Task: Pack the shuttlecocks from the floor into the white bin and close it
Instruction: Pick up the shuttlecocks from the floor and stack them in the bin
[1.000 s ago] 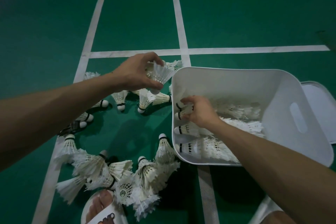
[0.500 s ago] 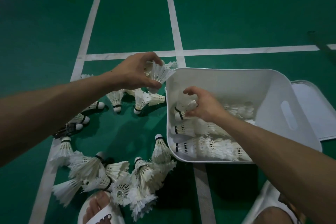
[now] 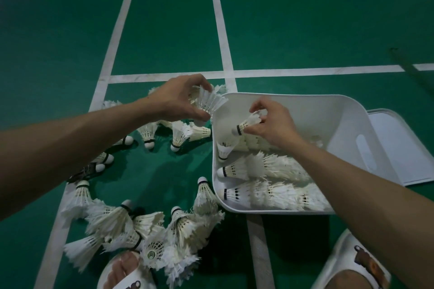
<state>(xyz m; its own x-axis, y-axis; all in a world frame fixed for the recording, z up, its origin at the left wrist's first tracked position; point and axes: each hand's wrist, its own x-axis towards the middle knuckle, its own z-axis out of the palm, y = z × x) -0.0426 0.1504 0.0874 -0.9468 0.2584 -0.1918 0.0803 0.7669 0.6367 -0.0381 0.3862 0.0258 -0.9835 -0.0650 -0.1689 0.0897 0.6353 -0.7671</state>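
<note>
The white bin (image 3: 347, 122) lies tilted on the green floor, with rows of stacked shuttlecocks (image 3: 265, 192) inside. My right hand (image 3: 272, 124) is inside the bin, pinching a shuttlecock (image 3: 249, 122) by its feathers above the rows. My left hand (image 3: 180, 98) holds another shuttlecock (image 3: 210, 102) just outside the bin's left rim. Several loose shuttlecocks (image 3: 145, 225) lie in a ring on the floor to the left of the bin.
The bin's white lid (image 3: 404, 148) lies flat on the floor to the right of the bin. My feet in white slippers are at the bottom edge, the left foot (image 3: 126, 270) touching the shuttlecock pile, the right foot (image 3: 354, 265) below the bin. White court lines (image 3: 220, 30) cross the floor.
My right hand has risen from the rows in the bin with a shuttlecock pinched in it. My left hand has stayed by the bin's rim with its shuttlecock.
</note>
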